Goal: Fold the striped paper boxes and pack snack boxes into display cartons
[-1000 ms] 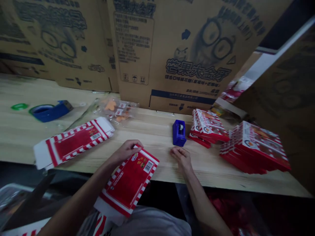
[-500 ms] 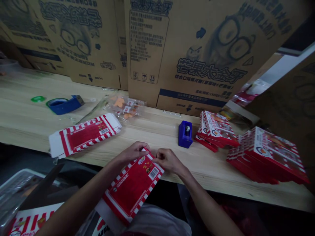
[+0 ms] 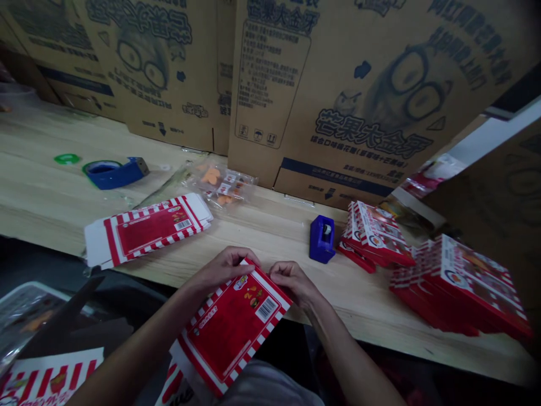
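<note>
A red carton with white stripes and a barcode (image 3: 234,324) is tilted in front of me, over the table's near edge. My left hand (image 3: 230,268) grips its upper left corner, thumb on the printed face. At the carton's top end, my right hand (image 3: 291,279) pinches the edge with curled fingers; the fingertips are partly hidden. The carton's lower end has a white flap standing open. On the table to the left lies a stack of flat cartons (image 3: 147,228) of the same print. A small blue tape dispenser (image 3: 322,239) stands beyond my right hand.
Filled-looking red boxes (image 3: 460,287) are stacked at the right, with a smaller pile (image 3: 376,234) beside them. Large cardboard boxes (image 3: 262,113) wall off the back. A bigger blue tape dispenser (image 3: 114,172), a green ring (image 3: 66,159) and clear packets (image 3: 224,183) lie at left. A white-rimmed tub (image 3: 36,287) sits lower left.
The view has shifted slightly. My right hand's fingers have moved a little along the carton's top edge, and the carton remains held by both hands.
</note>
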A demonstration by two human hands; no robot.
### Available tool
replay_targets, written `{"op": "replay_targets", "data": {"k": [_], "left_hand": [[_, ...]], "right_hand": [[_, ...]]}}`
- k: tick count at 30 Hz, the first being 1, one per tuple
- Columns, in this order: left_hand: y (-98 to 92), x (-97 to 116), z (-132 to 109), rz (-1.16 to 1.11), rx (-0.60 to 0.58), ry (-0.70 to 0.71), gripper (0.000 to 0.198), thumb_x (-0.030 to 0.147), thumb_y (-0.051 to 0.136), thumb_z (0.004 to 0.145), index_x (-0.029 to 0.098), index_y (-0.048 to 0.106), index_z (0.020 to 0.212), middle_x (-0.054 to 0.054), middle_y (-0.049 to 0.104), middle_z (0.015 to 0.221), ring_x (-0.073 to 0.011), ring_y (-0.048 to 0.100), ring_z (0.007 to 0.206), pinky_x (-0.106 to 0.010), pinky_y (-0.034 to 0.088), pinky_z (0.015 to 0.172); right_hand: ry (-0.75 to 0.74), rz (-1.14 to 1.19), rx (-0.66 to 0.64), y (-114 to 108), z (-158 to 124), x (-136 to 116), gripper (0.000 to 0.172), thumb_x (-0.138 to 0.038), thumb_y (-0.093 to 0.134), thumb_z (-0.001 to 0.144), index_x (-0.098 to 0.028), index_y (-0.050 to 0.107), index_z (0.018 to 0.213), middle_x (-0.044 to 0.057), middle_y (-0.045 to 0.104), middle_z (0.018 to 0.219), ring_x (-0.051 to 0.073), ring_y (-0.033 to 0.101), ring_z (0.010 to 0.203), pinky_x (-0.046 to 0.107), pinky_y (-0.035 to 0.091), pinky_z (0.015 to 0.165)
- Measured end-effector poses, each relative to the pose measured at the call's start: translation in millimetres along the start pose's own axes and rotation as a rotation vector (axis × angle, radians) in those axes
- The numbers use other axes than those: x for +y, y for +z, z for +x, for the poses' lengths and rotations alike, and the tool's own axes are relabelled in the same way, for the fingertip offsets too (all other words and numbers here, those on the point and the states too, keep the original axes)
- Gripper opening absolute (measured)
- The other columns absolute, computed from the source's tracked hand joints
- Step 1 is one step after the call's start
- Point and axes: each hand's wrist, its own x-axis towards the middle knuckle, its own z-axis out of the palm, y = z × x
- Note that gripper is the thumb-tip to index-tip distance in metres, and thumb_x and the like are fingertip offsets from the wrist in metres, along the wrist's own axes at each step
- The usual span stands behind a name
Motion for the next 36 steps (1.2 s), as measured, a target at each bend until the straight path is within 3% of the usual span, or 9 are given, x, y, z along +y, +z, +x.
{"op": "replay_targets", "data": {"k": [4, 10, 15, 17, 21, 25, 29, 32, 36], "left_hand": [[-10.5, 11, -11, -0.011, 0.097, 0.079, 0.027, 0.037, 0.072, 0.072, 0.012, 0.067, 0.082, -0.001, 0.064, 0.072, -0.0108, 0.057, 0.061, -0.019, 0.043, 0.057], [-47.0, -3, -37, -0.205, 0.780, 0.183, 0.036, 0.037, 0.072, 0.067, 0.018, 0.056, 0.094, -0.001, 0.064, 0.082, -0.0167, 0.063, 0.067, -0.028, 0.051, 0.062], [-62.3, -40, -78, 0.631, 1.026, 0.169, 0.027, 0.038, 0.064, 0.072, 0.018, 0.059, 0.090, -0.009, 0.064, 0.099, -0.0278, 0.063, 0.094, -0.041, 0.053, 0.080], [-61.0, -50, -84, 0.960, 0.938, 0.233, 0.041, 0.038, 0.063, 0.074, 0.018, 0.058, 0.110, -0.015, 0.056, 0.123, -0.0325, 0.054, 0.116, -0.046, 0.049, 0.092], [-55.2, -59, -62, 1.464, 0.429, 0.326, 0.084, 0.041, 0.070, 0.072, 0.023, 0.030, 0.143, -0.019, 0.035, 0.148, -0.0397, 0.030, 0.137, -0.059, 0.030, 0.106], [-57.4, -67, -19, 1.765, 0.119, 0.465, 0.074, 0.021, 0.062, 0.083, 0.034, 0.023, 0.145, -0.015, 0.037, 0.148, -0.0379, 0.036, 0.134, -0.063, 0.031, 0.102], [-69.6, -74, 10, 1.865, -0.083, 0.687, 0.064, 0.028, 0.059, 0.087, 0.032, 0.028, 0.143, -0.016, 0.042, 0.144, -0.0393, 0.043, 0.129, -0.062, 0.042, 0.093], [-77.8, -80, 23, 1.872, -0.157, 0.693, 0.064, 0.033, 0.060, 0.086, 0.031, 0.029, 0.142, -0.019, 0.049, 0.137, -0.0378, 0.053, 0.119, -0.058, 0.047, 0.088], [-78.9, -87, 32, 1.796, -0.187, 0.597, 0.066, 0.039, 0.063, 0.083, 0.035, 0.031, 0.141, -0.018, 0.053, 0.133, -0.0361, 0.059, 0.112, -0.057, 0.047, 0.090]], "right_hand": [[0.034, 0.154, -0.031, 10, 12, 0, 0.025, -0.027, 0.083, 0.057, -0.015, 0.067, 0.072, 0.001, 0.068, 0.068, 0.012, 0.059, 0.056, 0.023, 0.045, 0.057], [-0.077, 0.081, 0.096, -1, 58, -15, 0.026, -0.030, 0.078, 0.063, -0.018, 0.069, 0.084, 0.004, 0.069, 0.082, 0.014, 0.062, 0.067, 0.029, 0.050, 0.069], [-0.304, -0.321, 0.395, -24, 128, -42, 0.025, -0.040, 0.068, 0.062, -0.018, 0.062, 0.072, 0.005, 0.064, 0.072, 0.018, 0.060, 0.067, 0.034, 0.050, 0.066], [-0.375, -0.411, 0.464, -22, 163, -53, 0.024, -0.039, 0.064, 0.063, -0.018, 0.060, 0.074, 0.005, 0.063, 0.075, 0.020, 0.059, 0.073, 0.035, 0.049, 0.068], [-0.536, -0.667, 0.493, 9, 234, -79, 0.027, -0.031, 0.063, 0.063, -0.018, 0.061, 0.087, 0.006, 0.064, 0.095, 0.023, 0.056, 0.094, 0.037, 0.045, 0.082], [-0.609, -0.936, 0.351, 52, 288, -101, 0.026, -0.021, 0.065, 0.064, -0.019, 0.064, 0.091, 0.005, 0.064, 0.100, 0.023, 0.055, 0.099, 0.036, 0.042, 0.089], [-0.571, -1.116, 0.301, 75, 328, -121, 0.043, -0.027, 0.077, 0.058, -0.019, 0.065, 0.099, 0.008, 0.063, 0.108, 0.027, 0.053, 0.107, 0.037, 0.040, 0.093], [-0.489, -1.183, 0.292, 74, 352, -133, 0.063, -0.033, 0.084, 0.049, -0.022, 0.064, 0.107, 0.009, 0.064, 0.112, 0.031, 0.053, 0.110, 0.039, 0.040, 0.093], [-0.388, -1.210, 0.309, 66, 373, -138, 0.047, -0.034, 0.083, 0.051, -0.021, 0.069, 0.093, 0.011, 0.069, 0.104, 0.035, 0.056, 0.108, 0.043, 0.038, 0.093]]}}
